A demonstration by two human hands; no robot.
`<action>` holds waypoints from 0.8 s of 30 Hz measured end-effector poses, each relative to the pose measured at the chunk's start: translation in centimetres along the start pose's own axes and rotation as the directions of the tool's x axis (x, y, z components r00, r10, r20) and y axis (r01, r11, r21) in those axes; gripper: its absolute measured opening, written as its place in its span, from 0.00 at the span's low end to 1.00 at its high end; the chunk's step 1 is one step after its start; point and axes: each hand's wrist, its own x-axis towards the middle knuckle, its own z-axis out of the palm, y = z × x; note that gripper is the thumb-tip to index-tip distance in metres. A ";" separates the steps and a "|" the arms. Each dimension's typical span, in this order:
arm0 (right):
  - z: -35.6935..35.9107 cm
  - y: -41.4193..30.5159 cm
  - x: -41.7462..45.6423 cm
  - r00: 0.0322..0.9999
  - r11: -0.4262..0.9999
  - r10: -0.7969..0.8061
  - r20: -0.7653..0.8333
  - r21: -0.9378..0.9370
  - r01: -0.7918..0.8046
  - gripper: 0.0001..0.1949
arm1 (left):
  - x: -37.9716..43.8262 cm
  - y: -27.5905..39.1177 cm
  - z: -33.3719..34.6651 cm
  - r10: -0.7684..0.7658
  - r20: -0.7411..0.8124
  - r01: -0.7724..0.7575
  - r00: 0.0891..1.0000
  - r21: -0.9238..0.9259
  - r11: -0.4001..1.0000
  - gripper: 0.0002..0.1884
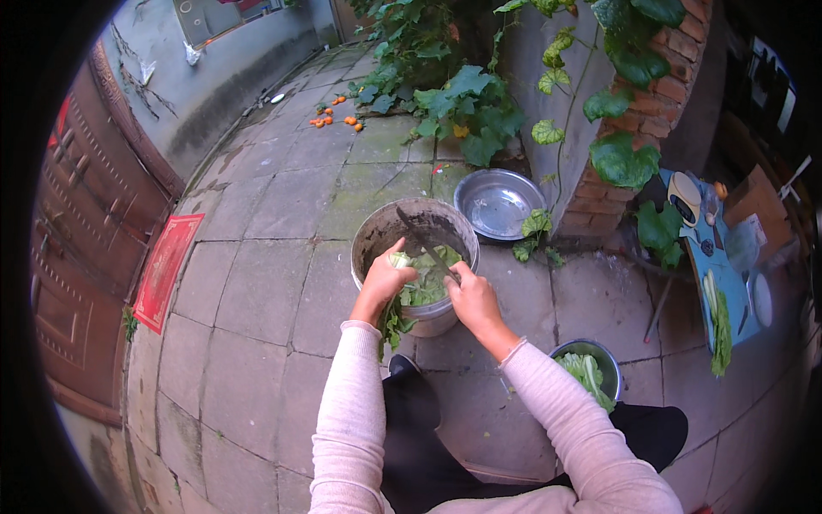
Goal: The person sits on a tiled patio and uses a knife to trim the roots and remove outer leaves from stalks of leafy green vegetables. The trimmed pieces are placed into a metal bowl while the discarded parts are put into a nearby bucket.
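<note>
My left hand (383, 281) grips a bunch of leafy greens (392, 324) at the near left rim of a dirty, pale bucket (435, 320). The leaves hang down outside the rim, and a pale stalk end shows at the thumb. In my right hand (474, 299) is a knife, its dark blade (414, 228) slanting up and left across the bucket's mouth. Beneath the blade, cut green leaves (426, 288) lie inside the bucket. The knife's handle is mostly hidden by my fingers.
A metal basin (499, 204) stands beyond the bucket. Near my right knee, a steel bowl (618, 379) holds leafy greens (586, 374). A blue table (738, 276) at right carries a kitchen scale (684, 196) and a leafy vegetable (720, 327) overhanging its edge. Orange fruits (327, 111) lie on the paving.
</note>
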 end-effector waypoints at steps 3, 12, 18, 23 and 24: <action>0.0 -0.1 -0.3 0.999 0.997 0.033 -0.012 0.073 -0.032 0.09 | 0.2 -0.7 -1.1 -0.044 -0.034 0.040 0.998 -0.113 0.993 0.22; -8.9 3.8 -3.0 0.981 0.883 0.184 0.054 0.429 -0.189 0.13 | -2.4 2.2 -0.3 0.043 0.008 -0.042 0.999 -0.129 0.991 0.04; -17.0 5.8 -7.3 0.952 0.884 0.304 0.014 0.367 -0.288 0.11 | -3.2 3.9 1.6 -0.014 0.063 0.033 0.998 -0.316 0.948 0.11; -14.7 3.4 -6.4 0.957 0.808 0.287 -0.047 0.549 -0.215 0.12 | -4.7 5.9 4.7 -0.017 0.222 0.070 0.975 -0.236 0.969 0.06; -13.3 3.2 -5.6 0.967 0.775 0.245 -0.066 0.613 -0.154 0.12 | -5.0 6.1 5.7 -0.012 0.262 0.071 0.965 -0.219 0.973 0.07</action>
